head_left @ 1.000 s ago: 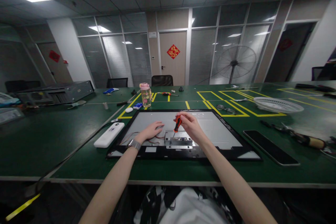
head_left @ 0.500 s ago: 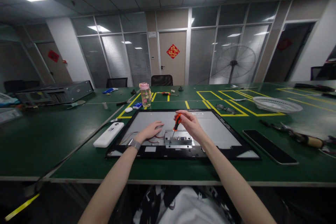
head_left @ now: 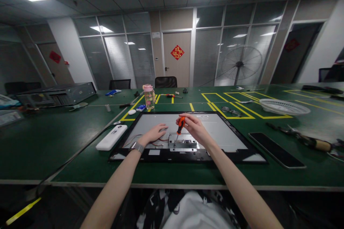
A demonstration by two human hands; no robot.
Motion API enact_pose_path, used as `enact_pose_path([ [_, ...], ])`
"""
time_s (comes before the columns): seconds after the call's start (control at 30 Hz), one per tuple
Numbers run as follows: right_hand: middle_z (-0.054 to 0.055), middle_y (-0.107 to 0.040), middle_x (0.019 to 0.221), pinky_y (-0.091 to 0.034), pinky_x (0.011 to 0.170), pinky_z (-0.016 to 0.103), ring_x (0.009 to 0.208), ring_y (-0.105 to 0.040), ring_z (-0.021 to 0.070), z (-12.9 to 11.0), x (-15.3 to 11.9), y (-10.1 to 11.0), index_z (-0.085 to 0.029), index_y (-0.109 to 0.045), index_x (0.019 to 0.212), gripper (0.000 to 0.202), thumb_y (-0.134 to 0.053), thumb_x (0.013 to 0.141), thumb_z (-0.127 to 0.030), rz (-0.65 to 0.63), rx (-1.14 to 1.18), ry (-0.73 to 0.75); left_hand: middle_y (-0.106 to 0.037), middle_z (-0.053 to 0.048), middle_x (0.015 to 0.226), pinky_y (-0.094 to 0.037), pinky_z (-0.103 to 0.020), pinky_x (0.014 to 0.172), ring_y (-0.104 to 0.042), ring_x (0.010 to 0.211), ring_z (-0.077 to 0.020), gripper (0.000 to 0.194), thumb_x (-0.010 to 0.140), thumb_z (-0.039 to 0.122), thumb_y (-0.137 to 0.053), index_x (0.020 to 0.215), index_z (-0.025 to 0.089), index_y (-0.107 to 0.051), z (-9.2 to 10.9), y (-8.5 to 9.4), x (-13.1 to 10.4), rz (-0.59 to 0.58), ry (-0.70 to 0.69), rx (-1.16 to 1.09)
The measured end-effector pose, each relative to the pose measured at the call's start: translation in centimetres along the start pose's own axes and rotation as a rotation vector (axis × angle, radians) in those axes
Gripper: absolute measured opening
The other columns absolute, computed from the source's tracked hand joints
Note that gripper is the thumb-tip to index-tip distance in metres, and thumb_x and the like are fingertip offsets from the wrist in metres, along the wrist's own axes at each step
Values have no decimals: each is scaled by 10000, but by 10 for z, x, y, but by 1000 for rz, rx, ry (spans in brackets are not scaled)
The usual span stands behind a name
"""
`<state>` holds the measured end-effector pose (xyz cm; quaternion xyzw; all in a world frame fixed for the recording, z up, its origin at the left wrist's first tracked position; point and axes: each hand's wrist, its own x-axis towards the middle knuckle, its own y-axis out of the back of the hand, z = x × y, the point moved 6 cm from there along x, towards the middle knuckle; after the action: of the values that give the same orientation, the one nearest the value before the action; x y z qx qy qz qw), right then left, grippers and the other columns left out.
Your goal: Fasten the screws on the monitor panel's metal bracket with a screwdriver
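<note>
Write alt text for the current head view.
A person's right hand holds an orange screwdriver at a metal bracket on a black-framed panel; the left hand is over its left part. A phone and bottle share the green table.

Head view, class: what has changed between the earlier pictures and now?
The right grip has shifted its fingers slightly left on the screwdriver, whose handle has turned a little and now shows more orange. Nothing was taken hold of or let go. The left grip still rests on the panel, and the screwdriver's tip stays at the bracket.
</note>
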<state>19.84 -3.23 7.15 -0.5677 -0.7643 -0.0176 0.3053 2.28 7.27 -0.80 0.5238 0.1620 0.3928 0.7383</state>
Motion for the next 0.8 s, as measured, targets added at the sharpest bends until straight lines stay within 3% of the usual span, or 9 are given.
enact_pose_path([
  [0.57,35,-710,866,-467,884,370,861,-652,187,0,-1,-1,-229,-720,902,237,-738,741,-402,-12,4,-12,-464,-85,1412,-265,-350,1126,-410,1313,-215,421,908,323,-442,1292,185,-545,3,2,-2,-12,20,5],
  [0.8,48,-710,910,-452,934,413,889,-662,201,-1,2,-1,-233,-693,980,274,-677,794,-433,-13,-3,24,-468,-92,1410,-277,-356,1120,-418,1307,-226,425,905,338,-444,1283,177,-553,4,3,-2,-5,14,-10],
])
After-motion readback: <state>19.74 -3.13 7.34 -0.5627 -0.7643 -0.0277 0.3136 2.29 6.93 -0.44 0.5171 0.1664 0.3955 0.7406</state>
